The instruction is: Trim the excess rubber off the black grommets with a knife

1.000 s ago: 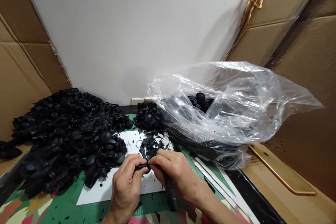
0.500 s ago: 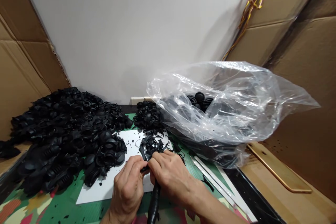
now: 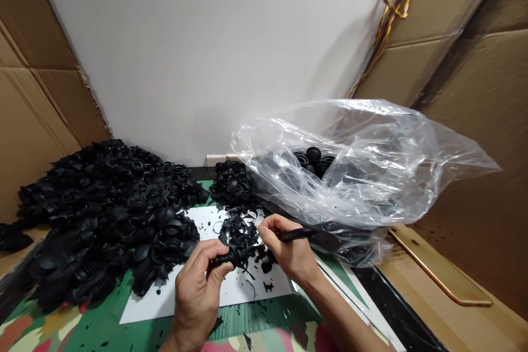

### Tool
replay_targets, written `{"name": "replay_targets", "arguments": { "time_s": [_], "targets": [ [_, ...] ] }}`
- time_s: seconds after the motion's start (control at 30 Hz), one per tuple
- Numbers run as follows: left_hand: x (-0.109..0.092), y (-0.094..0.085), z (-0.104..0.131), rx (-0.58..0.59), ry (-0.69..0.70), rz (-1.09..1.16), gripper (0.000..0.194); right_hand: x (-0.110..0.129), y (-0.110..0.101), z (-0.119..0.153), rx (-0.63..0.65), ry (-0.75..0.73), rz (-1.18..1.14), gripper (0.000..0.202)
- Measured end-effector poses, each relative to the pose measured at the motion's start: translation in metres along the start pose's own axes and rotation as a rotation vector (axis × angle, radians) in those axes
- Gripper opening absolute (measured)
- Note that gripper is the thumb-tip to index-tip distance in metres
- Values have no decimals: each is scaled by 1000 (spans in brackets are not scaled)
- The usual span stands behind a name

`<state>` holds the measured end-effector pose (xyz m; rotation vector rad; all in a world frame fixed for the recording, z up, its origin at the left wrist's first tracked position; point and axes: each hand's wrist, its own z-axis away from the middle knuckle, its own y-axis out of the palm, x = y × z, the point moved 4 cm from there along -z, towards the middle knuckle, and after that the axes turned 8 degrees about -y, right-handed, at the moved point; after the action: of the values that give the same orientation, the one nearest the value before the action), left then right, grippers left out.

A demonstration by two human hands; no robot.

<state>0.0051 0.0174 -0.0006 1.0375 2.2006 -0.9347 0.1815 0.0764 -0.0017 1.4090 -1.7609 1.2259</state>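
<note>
My left hand (image 3: 196, 289) pinches a black ribbed rubber part (image 3: 223, 258) between thumb and fingers, over a white sheet (image 3: 152, 305). To its right, my right hand (image 3: 291, 253) is closed around a slim black-handled tool (image 3: 299, 234). The handle points right, and the tool's working end is hidden in the hand. Black rubber scraps (image 3: 239, 231) lie on the sheet between and beyond the hands. A large heap of black ribbed rubber parts (image 3: 111, 192) with ragged edges spreads to the left of my left hand.
A clear plastic bag (image 3: 383, 170) with black round parts inside stands at the right. Beside it a gold phone (image 3: 441, 269) lies on cardboard. Cardboard walls (image 3: 482, 137) rise at both sides, and twisted wires (image 3: 385, 22) hang upper right. Green board (image 3: 264, 316) lies under the sheet.
My hands have moved apart. The right hand has gone right and up, and the tool handle has swung from pointing toward me to pointing right. The left hand still holds the rubber part.
</note>
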Motion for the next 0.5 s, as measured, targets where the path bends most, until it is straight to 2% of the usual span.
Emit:
{"name": "replay_targets", "arguments": {
  "time_s": [0.2,0.37,0.5],
  "targets": [
    [3,0,0,2,-52,17,9,1,6,3,42,14,-39,30],
    [7,-1,1,-4,-96,24,12,-4,11,6,43,19,-212,20],
    [6,-1,1,-10,-94,37,11,-6,14,7,82,20,-295,22]
  ]
}}
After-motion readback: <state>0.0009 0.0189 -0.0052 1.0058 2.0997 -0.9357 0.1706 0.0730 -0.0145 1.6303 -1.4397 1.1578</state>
